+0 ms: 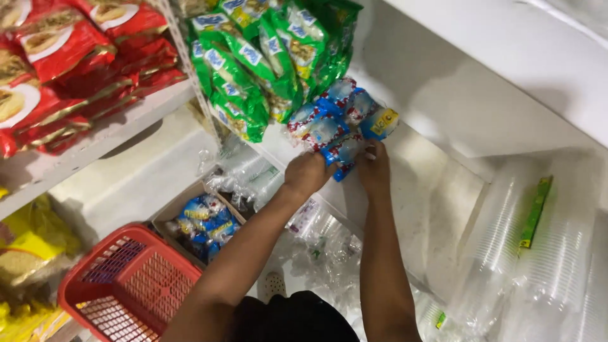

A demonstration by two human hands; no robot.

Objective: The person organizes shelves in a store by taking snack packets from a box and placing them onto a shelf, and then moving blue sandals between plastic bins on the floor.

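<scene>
1. The left hand (pixel 308 174) is closed over the lower edge of the blue packets (pixel 339 120), fingers curled round the bottom one.
2. The right hand (pixel 373 168) presses the same stack from just beside the left, fingers folded against the lowest packet; both hands grasp the stack.
3. The packets sit on the white shelf (pixel 437 114), directly above the two hands, one yellow-ended pack at the stack's far right.
4. Green packets (pixel 253 69) lean just up-left of the grip, touching the blue stack.
5. Red packets (pixel 69 57) lie well left on another shelf.
6. Below the left forearm stand a box (pixel 166 218) of more blue packets and a red basket (pixel 130 285).
7. Clear cups (pixel 551 253) lie right of the right arm.
</scene>
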